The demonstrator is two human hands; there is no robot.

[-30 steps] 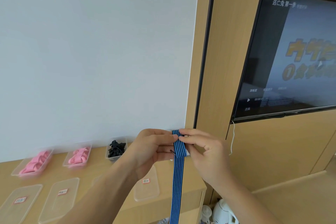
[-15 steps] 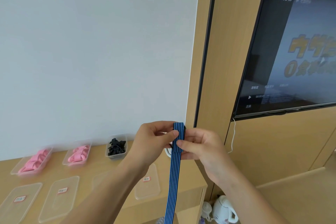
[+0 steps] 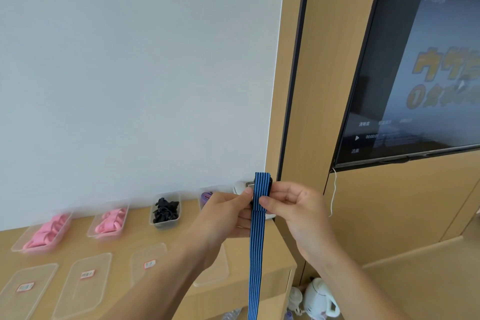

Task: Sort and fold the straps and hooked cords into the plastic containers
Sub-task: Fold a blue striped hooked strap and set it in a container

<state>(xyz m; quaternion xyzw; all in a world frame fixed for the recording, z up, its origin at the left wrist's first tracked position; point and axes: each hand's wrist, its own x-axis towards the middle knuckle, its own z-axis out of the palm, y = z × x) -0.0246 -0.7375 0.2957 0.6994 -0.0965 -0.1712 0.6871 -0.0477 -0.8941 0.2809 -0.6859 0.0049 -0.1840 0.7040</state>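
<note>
A room in a home or hotel.
Wall-mounted black television screen (image 3: 420, 67), light wooden wall panelling (image 3: 389, 215), white electric kettle (image 3: 320, 296) below.

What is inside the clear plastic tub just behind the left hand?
A bit of folded purple strap shows in the clear plastic tub. The left hand covers the rest.

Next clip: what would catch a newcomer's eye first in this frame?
A blue striped strap hangs down mid-frame, its top folded over and pinched between the left hand and right hand. Behind, on the wooden counter, two clear containers hold pink straps. A wall screen fills the right.
</note>
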